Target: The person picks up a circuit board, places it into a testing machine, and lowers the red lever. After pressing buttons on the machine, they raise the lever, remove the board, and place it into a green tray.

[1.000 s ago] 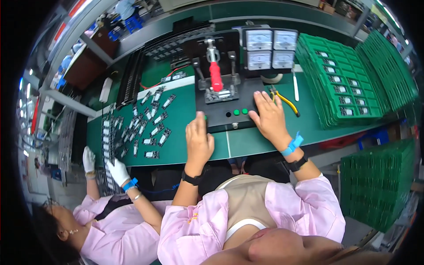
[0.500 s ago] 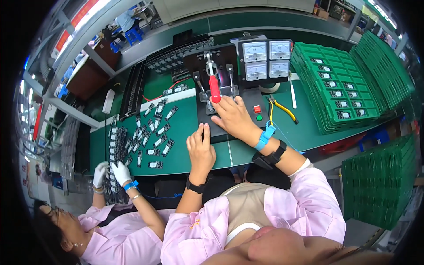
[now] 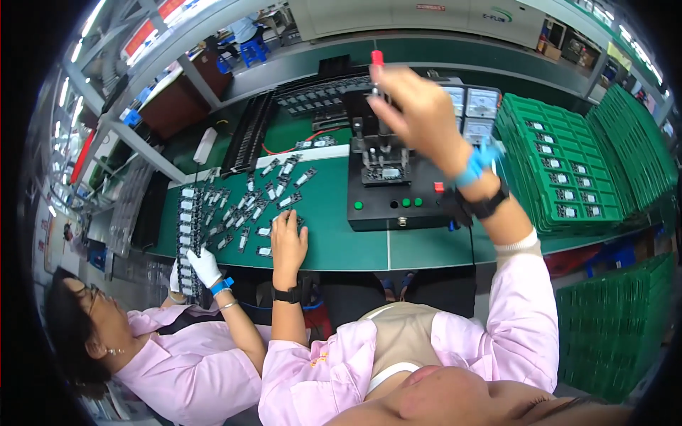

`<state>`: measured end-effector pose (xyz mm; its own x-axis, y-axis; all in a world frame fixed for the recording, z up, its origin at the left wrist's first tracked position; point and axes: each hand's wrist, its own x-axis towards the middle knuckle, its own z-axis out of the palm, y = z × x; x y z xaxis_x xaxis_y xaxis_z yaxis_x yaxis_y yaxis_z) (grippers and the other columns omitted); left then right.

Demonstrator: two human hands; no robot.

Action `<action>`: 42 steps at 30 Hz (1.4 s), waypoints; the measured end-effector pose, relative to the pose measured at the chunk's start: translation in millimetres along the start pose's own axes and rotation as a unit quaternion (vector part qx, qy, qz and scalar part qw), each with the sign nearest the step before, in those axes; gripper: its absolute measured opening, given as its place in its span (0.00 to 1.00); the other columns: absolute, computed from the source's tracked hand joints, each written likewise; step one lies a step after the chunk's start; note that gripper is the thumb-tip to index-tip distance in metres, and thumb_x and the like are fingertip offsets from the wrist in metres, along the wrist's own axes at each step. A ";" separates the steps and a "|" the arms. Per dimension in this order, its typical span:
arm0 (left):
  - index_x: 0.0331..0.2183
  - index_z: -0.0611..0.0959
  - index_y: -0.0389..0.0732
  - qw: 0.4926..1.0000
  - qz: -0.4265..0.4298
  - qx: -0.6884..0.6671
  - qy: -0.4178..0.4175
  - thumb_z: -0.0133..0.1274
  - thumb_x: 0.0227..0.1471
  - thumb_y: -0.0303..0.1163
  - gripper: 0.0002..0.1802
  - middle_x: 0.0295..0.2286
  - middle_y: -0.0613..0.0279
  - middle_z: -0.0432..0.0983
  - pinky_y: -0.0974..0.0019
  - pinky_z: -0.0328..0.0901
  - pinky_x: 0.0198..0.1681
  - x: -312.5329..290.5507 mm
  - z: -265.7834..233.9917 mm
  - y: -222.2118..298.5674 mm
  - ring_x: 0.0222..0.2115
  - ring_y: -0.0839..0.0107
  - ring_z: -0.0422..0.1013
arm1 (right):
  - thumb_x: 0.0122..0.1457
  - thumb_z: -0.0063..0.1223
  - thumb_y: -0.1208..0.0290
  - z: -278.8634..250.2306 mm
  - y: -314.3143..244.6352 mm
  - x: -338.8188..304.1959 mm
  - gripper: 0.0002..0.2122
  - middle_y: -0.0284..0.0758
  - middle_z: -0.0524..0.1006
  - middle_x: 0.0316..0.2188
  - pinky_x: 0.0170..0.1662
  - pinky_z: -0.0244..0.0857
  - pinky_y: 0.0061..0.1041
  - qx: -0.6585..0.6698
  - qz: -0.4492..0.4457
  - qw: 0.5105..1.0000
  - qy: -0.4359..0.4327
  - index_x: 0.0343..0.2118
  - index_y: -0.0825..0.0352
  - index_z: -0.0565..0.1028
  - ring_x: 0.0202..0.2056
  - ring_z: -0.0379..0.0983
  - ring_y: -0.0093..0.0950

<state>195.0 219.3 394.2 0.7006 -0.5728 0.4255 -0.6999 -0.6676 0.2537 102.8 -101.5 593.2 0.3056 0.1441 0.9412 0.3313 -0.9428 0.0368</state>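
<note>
My right hand [image 3: 419, 110], blurred by motion, is raised at the red lever handle [image 3: 377, 59] of a black test fixture [image 3: 369, 206], its fingers closed about the upright lever. Under the raised clamp, a small circuit board [image 3: 387, 173] with a pale label sits in the fixture's nest. My left hand [image 3: 289, 245] reaches flat over the green mat, thumb and fingers apart, fingertips down at one of the loose circuit boards [image 3: 264, 232]. Whether they touch that board is partly hidden. Several similar boards [image 3: 249, 202] lie scattered left of it.
Panel meters [image 3: 482, 103] stand behind my right forearm. Stacked green trays [image 3: 561, 167] holding boards are at the right, more green trays [image 3: 614, 334] below. At the left, a co-worker's gloved hand [image 3: 205, 267] holds a strip of boards [image 3: 187, 220]. Black racks [image 3: 249, 135] stand at the back.
My right hand has swung the red lever from lowered to upright, opening the clamp. My left hand has moved left from the fixture's front edge to the loose boards. The view has shifted slightly.
</note>
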 end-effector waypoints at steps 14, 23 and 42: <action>0.52 0.70 0.35 0.995 0.017 -0.092 -0.020 0.56 0.41 0.18 0.32 0.41 0.44 0.74 0.54 0.67 0.46 -11.5 25.6 -16.2 0.41 0.51 0.71 | 0.54 0.50 0.78 -27.5 -49.0 -143.6 0.13 0.40 0.77 0.30 0.29 0.71 0.34 -0.054 0.136 0.942 -0.303 0.44 0.67 0.75 0.29 0.77 0.38; 0.55 0.67 0.38 0.970 -0.115 -0.191 -0.096 0.57 0.39 0.18 0.37 0.36 0.55 0.76 0.64 0.66 0.38 -13.4 1.8 -3.1 0.32 0.66 0.70 | 0.52 0.51 0.78 -283.9 93.8 -196.3 0.13 0.42 0.79 0.30 0.33 0.72 0.38 -0.418 0.360 0.796 -0.250 0.40 0.60 0.81 0.31 0.77 0.42; 0.35 0.76 0.36 0.837 -0.106 -0.524 0.116 0.61 0.46 0.17 0.13 0.32 0.67 0.71 0.74 0.66 0.38 -12.7 13.0 83.3 0.32 0.78 0.68 | 0.51 0.55 0.80 -208.9 1.1 -151.8 0.09 0.40 0.81 0.32 0.34 0.72 0.29 0.007 0.324 0.923 -0.208 0.36 0.68 0.81 0.31 0.79 0.33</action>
<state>129.6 164.7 398.6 0.8635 -0.3056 0.4011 -0.3863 0.1105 0.9157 -129.8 -187.2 520.6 0.7591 -0.3434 0.5531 -0.0317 -0.8680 -0.4955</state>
